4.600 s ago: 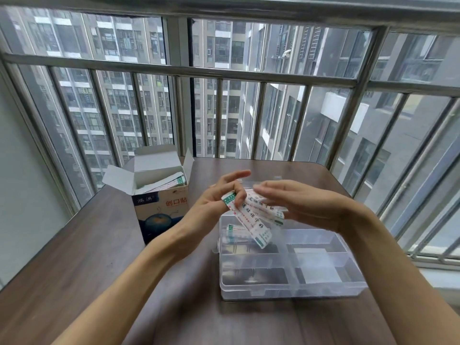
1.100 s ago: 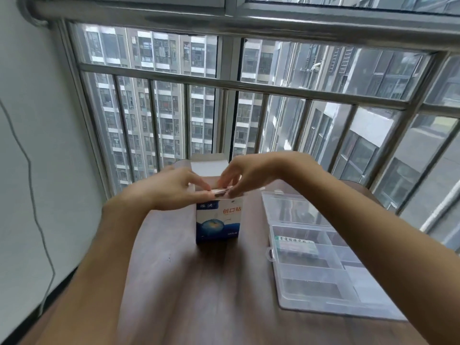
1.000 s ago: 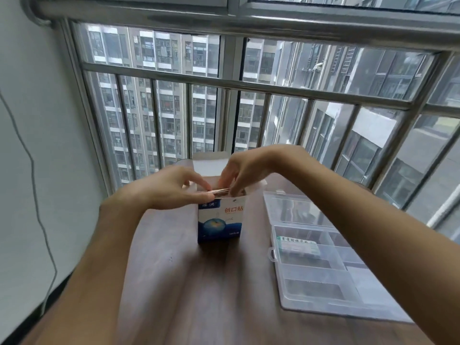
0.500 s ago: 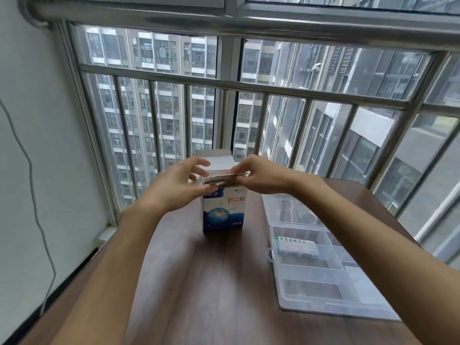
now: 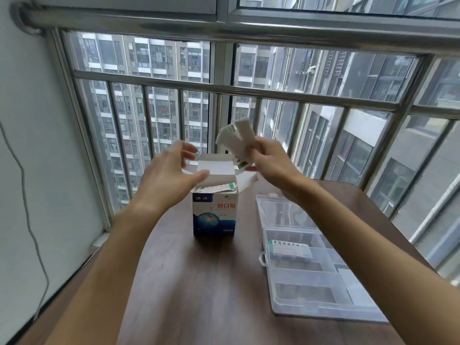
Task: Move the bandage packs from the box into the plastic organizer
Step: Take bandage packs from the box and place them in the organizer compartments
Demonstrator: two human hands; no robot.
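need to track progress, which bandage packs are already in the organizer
Only the pack lying flat in a left compartment of the plastic organizer. Others sit in the box or in the right hand.

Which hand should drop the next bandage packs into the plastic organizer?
The right hand. It grips a bunch of bandage packs and is on the plastic organizer side; the left hand hovers open by the box.

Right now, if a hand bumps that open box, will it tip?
Probably: the box stands tall on a narrow base, and thin card looks light. The packs still inside may steady it slightly. The left hand hovers open beside it.
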